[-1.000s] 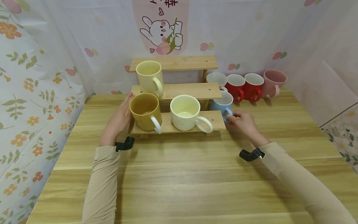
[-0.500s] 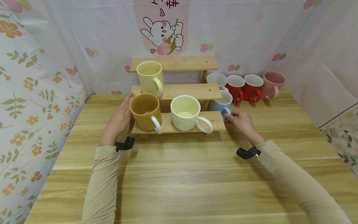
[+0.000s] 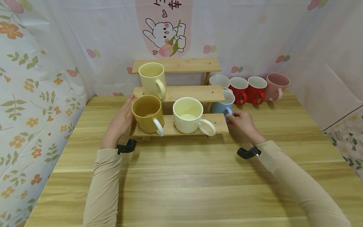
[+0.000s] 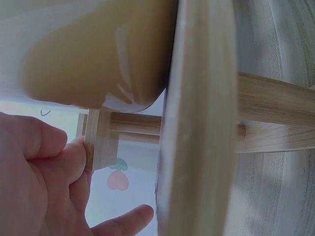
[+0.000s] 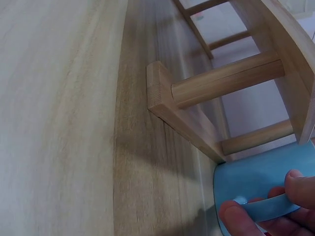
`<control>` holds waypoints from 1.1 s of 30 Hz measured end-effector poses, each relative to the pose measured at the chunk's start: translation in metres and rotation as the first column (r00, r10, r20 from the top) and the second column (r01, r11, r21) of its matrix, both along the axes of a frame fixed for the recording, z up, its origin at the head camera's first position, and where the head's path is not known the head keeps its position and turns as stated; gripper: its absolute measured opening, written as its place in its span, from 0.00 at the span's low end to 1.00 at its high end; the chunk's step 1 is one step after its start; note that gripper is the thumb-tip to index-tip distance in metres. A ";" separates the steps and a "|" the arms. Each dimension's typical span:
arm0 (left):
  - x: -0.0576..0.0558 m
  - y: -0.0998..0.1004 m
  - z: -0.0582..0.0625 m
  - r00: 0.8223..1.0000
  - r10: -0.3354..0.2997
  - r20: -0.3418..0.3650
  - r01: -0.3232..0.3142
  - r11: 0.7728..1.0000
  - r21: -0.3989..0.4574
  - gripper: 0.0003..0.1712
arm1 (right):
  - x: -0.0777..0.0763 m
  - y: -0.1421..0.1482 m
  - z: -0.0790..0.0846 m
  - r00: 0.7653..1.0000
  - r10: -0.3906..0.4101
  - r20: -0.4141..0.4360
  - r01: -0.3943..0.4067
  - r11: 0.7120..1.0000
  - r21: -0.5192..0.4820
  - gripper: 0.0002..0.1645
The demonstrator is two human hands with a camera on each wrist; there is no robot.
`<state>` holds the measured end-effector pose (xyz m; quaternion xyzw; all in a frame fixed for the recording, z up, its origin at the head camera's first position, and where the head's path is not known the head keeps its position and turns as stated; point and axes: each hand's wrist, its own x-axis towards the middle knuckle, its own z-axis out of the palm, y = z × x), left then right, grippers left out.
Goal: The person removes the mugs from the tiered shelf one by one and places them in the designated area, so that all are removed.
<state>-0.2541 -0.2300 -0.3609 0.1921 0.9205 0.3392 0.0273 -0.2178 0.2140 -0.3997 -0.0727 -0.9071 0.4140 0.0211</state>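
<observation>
Light-blue, round-bodied mug with pale interior (image 3: 219,107) is being held upright, mouth up, its loop handle (image 5: 268,209) being pinched by the right hand (image 3: 243,123). It's being held just beside the right end of the light-wood, three-tier stepped rack (image 3: 195,94), partly being screened by the lowest shelf (image 3: 168,124) in head view. Rack's being touched by the left hand (image 3: 117,126) at middle shelf's (image 3: 181,94) left end.

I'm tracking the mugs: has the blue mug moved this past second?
Yes: judged against the rack, the blue mug has shifted slightly backward and left.
</observation>
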 end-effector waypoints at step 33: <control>0.002 0.001 0.003 1.000 0.011 0.001 -0.011 1.000 0.005 0.31 | -0.006 0.007 0.021 0.989 0.097 0.116 -0.091 0.994 -0.055 0.21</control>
